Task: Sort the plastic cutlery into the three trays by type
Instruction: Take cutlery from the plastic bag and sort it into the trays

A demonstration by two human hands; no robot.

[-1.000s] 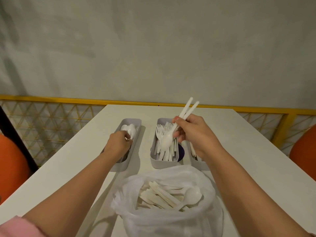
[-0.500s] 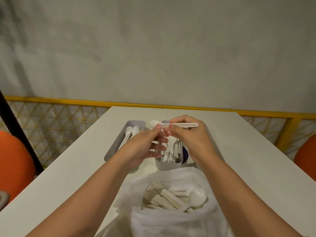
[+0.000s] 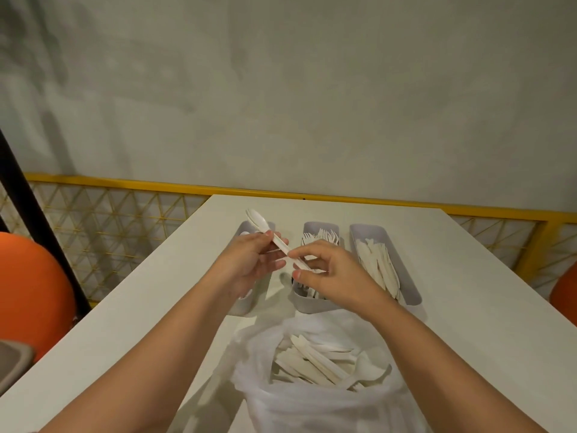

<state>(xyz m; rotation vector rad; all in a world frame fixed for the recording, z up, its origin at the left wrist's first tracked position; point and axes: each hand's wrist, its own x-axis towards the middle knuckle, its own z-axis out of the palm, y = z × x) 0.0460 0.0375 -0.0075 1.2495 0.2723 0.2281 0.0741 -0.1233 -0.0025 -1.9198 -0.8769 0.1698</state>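
Spoon (image 3: 261,225) now over left tray (image 3: 246,304)

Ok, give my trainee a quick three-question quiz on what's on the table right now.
1. Which tray holds the knives? A left, B middle, C right.
2. True or false: the plastic bag is empty.
3. Fill in: the left hand and the right hand both hold a white ____.
Key: 1 C, the right tray. 2 false, it holds plenty. 3 spoon.
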